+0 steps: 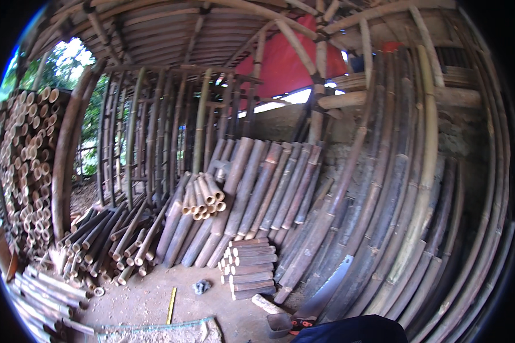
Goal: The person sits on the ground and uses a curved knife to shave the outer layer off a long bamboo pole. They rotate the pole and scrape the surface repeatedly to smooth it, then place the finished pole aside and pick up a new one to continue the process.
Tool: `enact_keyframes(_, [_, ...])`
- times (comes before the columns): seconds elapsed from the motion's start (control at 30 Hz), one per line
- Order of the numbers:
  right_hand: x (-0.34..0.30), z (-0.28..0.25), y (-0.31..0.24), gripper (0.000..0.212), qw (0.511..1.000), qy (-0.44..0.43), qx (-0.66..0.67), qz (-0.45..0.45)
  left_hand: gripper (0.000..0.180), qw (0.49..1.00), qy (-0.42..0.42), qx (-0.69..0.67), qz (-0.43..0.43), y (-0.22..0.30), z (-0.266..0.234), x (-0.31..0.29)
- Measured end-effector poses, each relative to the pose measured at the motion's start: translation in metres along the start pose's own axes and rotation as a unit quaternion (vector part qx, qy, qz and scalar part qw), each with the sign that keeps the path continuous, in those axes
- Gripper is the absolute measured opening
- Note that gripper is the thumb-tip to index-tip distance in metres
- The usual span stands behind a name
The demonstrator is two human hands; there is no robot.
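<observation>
Neither hand is in view; state of fingers cannot be determined. Saw [329,286] rests beside bamboo poles [313,244] (small container [279,324] near its handle [301,325]). Step judged a pause; any cutting would call for grasping that handle.

Ribbed roof [166,43], red sheet [283,63], dusty floor [134,300]

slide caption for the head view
A handsaw with tall leaning bamboo poles and a low stack of short bamboo pieces.

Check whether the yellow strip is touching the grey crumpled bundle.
Apart: the head view shows floor between the yellow strip and the grey crumpled bundle.
</observation>
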State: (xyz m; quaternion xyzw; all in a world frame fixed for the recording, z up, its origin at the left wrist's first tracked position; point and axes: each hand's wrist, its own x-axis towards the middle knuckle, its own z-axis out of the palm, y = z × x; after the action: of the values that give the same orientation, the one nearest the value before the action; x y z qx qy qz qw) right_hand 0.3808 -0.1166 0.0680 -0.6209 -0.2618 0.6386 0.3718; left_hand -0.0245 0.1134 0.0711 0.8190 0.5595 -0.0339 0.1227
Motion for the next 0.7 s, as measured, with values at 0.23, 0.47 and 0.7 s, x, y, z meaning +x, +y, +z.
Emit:
enact_keyframes(0.23, [0.051, 0.009, 0.040, 0.048, 0.981, -0.035, -0.189, 0.001, 0.038, 0.998, -0.044, -0.004, -0.045, -0.072, 0.104, -0.035])
enact_keyframes(0.47, [0.100, 0.046, -0.014, 0.052, 0.824, -0.068, -0.513, -0.230, 0.041, 0.998, -0.053, -0.022, -0.038, -0.076, 0.115, -0.063])
enact_keyframes(0.7, [0.096, 0.101, -0.031, 0.038, 0.795, -0.114, -0.551, -0.226, 0.035, 0.998, -0.005, -0.050, -0.047, -0.056, 0.098, -0.083])
